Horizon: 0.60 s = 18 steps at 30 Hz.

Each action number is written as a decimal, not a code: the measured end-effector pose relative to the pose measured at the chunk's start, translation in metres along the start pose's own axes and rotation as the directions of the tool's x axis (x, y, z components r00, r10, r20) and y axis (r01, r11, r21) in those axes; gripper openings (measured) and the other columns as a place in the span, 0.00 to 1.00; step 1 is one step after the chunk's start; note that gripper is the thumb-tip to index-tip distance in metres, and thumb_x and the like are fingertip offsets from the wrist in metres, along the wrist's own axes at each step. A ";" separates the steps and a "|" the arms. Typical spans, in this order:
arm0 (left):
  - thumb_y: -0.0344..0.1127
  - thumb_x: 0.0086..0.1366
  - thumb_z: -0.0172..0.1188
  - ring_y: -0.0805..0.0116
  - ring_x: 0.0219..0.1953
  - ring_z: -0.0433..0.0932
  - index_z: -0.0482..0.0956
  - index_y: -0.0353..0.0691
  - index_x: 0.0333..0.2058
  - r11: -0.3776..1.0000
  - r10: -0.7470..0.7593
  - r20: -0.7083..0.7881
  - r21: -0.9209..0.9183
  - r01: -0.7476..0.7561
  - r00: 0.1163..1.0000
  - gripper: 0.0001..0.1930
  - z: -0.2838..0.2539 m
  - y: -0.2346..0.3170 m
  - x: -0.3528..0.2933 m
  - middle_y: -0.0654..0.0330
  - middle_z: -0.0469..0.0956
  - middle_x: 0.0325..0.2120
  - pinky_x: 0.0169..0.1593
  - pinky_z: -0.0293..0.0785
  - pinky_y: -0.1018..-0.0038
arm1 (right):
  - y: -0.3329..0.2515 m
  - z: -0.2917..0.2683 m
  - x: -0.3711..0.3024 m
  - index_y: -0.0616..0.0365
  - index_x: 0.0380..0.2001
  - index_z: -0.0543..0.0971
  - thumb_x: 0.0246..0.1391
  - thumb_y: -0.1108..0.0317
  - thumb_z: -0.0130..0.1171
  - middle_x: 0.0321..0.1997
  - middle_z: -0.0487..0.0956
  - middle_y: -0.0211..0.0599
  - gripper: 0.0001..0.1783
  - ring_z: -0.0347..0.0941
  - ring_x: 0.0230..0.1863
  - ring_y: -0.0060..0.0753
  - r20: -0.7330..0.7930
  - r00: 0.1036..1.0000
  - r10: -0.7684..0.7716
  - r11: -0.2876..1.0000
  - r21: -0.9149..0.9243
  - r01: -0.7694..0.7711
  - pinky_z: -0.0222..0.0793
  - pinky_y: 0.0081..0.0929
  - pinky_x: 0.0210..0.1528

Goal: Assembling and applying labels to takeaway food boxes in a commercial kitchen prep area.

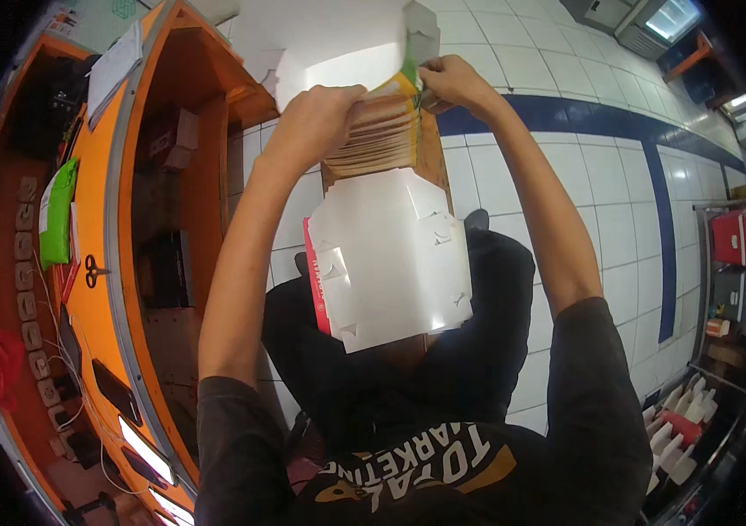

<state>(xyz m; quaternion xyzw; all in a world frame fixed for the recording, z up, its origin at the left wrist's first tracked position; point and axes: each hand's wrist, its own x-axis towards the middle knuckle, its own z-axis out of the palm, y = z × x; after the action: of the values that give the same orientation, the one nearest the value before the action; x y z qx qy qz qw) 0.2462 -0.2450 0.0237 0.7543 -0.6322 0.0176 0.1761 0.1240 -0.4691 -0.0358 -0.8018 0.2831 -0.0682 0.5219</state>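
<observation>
Both arms reach forward over my lap. My left hand (325, 118) is closed with its fingers pinching the near left edge of a yellow and green printed sheet (401, 83). My right hand (456, 85) pinches the sheet's right side, close to a white carton flap. Directly beneath lies a stack of layered brown-edged sheets (377, 145). Past the hands, a white open carton (346, 61) shows a bright inside, its far part blurred. Nearer to me, flat white carton blanks (390, 254) with cut tabs rest over my legs, a red printed edge showing at left.
A wooden bench (433, 153) runs under the stack. On the left stands an orange shelf unit (97, 210) with scissors (92, 272), a green packet (57, 213) and phones on cables. White tiled floor (596, 175) with blue bands lies to the right, beside a rack (723, 307) of goods.
</observation>
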 end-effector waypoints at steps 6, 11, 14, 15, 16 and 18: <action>0.25 0.58 0.57 0.43 0.30 0.81 0.77 0.38 0.35 0.976 -0.033 0.053 0.218 0.020 0.998 0.06 0.019 0.007 -0.006 0.45 0.81 0.23 0.35 0.78 0.54 | -0.002 -0.001 -0.010 0.75 0.49 0.77 0.64 0.50 0.55 0.43 0.83 0.54 0.31 0.85 0.40 0.39 0.110 0.994 -0.005 0.999 0.041 0.001 0.84 0.29 0.45; 0.24 0.58 0.54 0.44 0.28 0.82 0.76 0.37 0.37 0.968 -0.047 0.063 0.249 0.030 0.997 0.08 0.023 0.013 -0.010 0.46 0.81 0.23 0.34 0.78 0.55 | -0.006 0.004 -0.008 0.76 0.46 0.78 0.64 0.48 0.55 0.34 0.85 0.51 0.32 0.86 0.32 0.40 0.018 0.999 -0.048 0.997 -0.064 0.050 0.82 0.27 0.39; 0.24 0.58 0.54 0.44 0.29 0.82 0.77 0.37 0.37 0.964 0.005 0.077 0.263 -0.025 0.997 0.08 0.020 0.013 -0.011 0.46 0.81 0.23 0.34 0.78 0.55 | -0.009 0.012 0.002 0.70 0.37 0.83 0.63 0.48 0.54 0.28 0.84 0.52 0.29 0.85 0.27 0.43 -0.189 0.976 -0.106 0.971 -0.231 0.061 0.80 0.32 0.38; 0.24 0.58 0.54 0.44 0.29 0.82 0.77 0.37 0.37 0.963 0.001 0.087 0.267 -0.024 0.996 0.08 0.018 0.014 -0.010 0.46 0.81 0.23 0.34 0.78 0.55 | -0.010 0.014 0.005 0.67 0.34 0.84 0.62 0.47 0.54 0.27 0.84 0.53 0.28 0.84 0.28 0.46 -0.258 0.958 -0.122 0.958 -0.281 0.047 0.80 0.35 0.39; 0.24 0.58 0.54 0.44 0.29 0.82 0.77 0.38 0.37 0.960 -0.003 0.099 0.280 -0.025 0.995 0.08 0.016 0.014 -0.009 0.46 0.81 0.23 0.34 0.78 0.55 | -0.010 0.016 0.007 0.66 0.32 0.84 0.61 0.47 0.55 0.27 0.83 0.55 0.28 0.83 0.30 0.52 -0.303 0.929 -0.214 0.919 -0.385 0.086 0.79 0.40 0.43; 0.24 0.58 0.54 0.44 0.28 0.82 0.78 0.38 0.37 0.956 -0.006 0.110 0.293 -0.026 0.994 0.08 0.014 0.014 -0.006 0.46 0.81 0.24 0.34 0.78 0.55 | -0.011 0.018 0.009 0.66 0.31 0.84 0.58 0.50 0.56 0.31 0.83 0.57 0.25 0.82 0.34 0.56 -0.296 0.928 -0.225 0.906 -0.413 0.088 0.78 0.43 0.44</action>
<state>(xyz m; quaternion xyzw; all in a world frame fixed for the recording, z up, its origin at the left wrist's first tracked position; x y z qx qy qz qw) 0.2285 -0.2450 0.0126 0.7687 -0.6351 0.0709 0.0269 0.1428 -0.4567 -0.0360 -0.8866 0.3098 -0.1886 0.2870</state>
